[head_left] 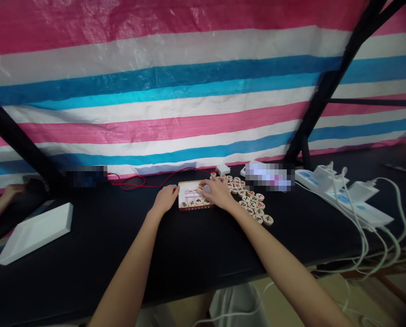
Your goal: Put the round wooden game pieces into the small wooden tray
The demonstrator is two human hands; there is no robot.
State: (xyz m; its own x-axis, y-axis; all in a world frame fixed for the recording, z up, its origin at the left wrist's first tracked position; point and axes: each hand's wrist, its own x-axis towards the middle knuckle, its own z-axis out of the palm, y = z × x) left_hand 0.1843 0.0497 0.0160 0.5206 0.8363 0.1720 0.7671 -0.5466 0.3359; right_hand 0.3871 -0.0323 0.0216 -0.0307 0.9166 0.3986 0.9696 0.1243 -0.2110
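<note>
A small shallow box (189,194) with a white lining and red edge lies on the black table (189,254). Several round wooden game pieces sit along its near edge. My left hand (166,198) rests curled against the box's left side, steadying it. My right hand (218,191) reaches over the box's right part, fingers pinched on one round wooden piece (200,187). A heap of loose wooden pieces (252,202) with red and black characters lies just right of my right hand.
A white tray (36,231) lies at the left. White power strips (342,195) with plugs and hanging cables sit at the right edge. A red wire (138,181) and small white adapter (222,170) lie behind the box. Another person's hand (8,193) shows at far left.
</note>
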